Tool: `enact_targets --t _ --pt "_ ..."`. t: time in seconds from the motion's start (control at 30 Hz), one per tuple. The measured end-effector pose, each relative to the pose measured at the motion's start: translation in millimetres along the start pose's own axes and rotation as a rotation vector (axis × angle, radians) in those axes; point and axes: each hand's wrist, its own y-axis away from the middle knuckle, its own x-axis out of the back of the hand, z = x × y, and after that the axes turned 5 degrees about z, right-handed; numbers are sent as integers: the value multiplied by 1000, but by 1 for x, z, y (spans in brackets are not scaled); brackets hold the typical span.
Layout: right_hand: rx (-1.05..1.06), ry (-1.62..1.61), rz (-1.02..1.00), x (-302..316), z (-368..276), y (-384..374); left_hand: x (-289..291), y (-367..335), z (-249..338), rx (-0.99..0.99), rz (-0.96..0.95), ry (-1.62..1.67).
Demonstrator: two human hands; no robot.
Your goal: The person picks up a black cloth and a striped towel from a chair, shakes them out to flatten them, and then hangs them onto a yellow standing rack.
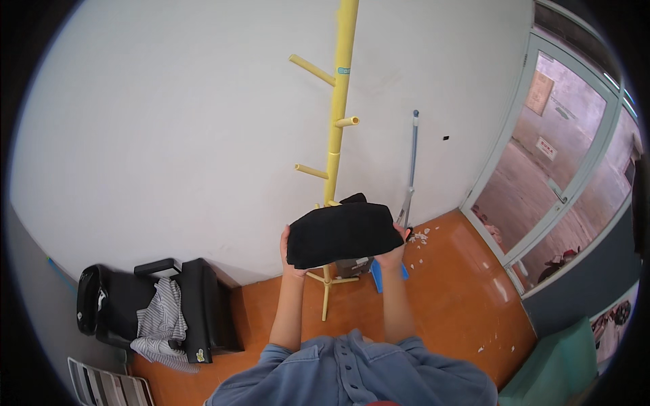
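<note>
Both of my hands hold up a folded black cloth (344,235) in front of me. My left hand (287,256) grips its left end, and my right hand (395,249) grips its right end. Most of the fingers are hidden behind the fabric. A small black flap sticks up past the far edge of the bundle. Just beyond the cloth stands a yellow coat stand (336,128) with short pegs, its lower part partly covered by the bundle.
A black salon-style chair (220,304) with a striped cloth (162,314) stands at left. Against the wall leans a long-handled broom (414,152), near a blue dustpan (377,279) and white scraps (421,237). At right are a glass door (555,142) and a green seat (552,369).
</note>
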Motion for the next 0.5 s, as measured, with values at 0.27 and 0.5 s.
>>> enact_targets --t 0.27,0.5 --pt "-199 154 40 -35 -31 -90 -33 -49 17 -17 139 -210" --pt "-412 245 146 2 -70 -165 -22 -93 21 -23 203 -257"
